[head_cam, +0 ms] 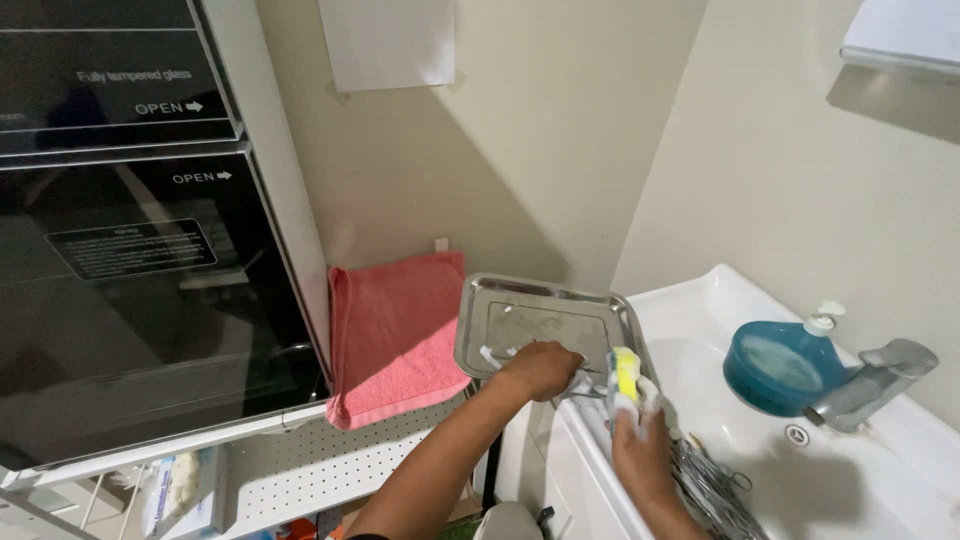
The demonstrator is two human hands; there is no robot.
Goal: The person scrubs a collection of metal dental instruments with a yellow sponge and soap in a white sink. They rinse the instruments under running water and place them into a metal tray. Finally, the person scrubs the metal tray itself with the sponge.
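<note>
Head view: my left hand (540, 368) grips the lower edge of the steel tray (545, 325), fingers curled over its rim, holding it tilted up just left of the white sink (720, 330). My right hand (640, 445), soapy, is closed around a yellow sponge (625, 372) just beside the tray's right corner, above metal tools (712, 490) in the basin, with a pink towel (395, 335) lying left

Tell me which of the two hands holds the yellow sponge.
The right hand, soapy, holds the yellow sponge over the white sink. The left hand grips the steel tray instead.
</note>
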